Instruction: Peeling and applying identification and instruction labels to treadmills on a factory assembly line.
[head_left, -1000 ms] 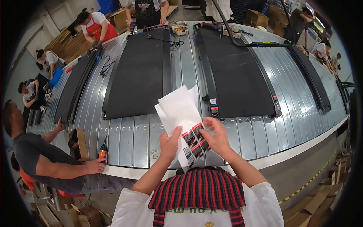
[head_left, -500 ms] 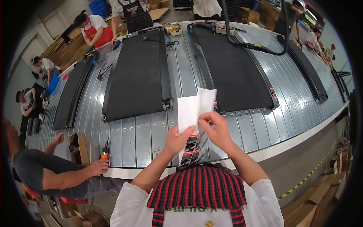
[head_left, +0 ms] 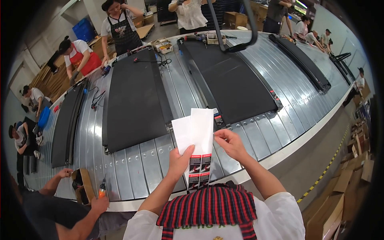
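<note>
My left hand (head_left: 179, 162) is closed on a sheet of warning labels (head_left: 202, 132), its thumb lying across the front. The upper part is blank white paper in two overlapping strips; red, black and white labels (head_left: 200, 168) run down the lower part toward my striped apron (head_left: 208, 206). Beside the sheet's right edge, my right hand (head_left: 232, 146) has thumb and forefinger pinched together. Whether a thin piece is between those fingertips is too small to tell. Just beyond the sheet lies the near end of a long black treadmill deck (head_left: 236, 84), with similar labels on its frame.
The metal-slat table (head_left: 140, 160) carries another black treadmill deck (head_left: 134, 100) and narrower ones at both sides. At my left, a co-worker's hand (head_left: 100, 204) is by an orange screwdriver (head_left: 102, 190) and a cardboard box (head_left: 83, 186). Other people stand along the far edge.
The sheet has turned flatter toward me, showing more of its labels. My right hand has shifted slightly right and down to its edge. The co-worker's left hand now reaches the box.
</note>
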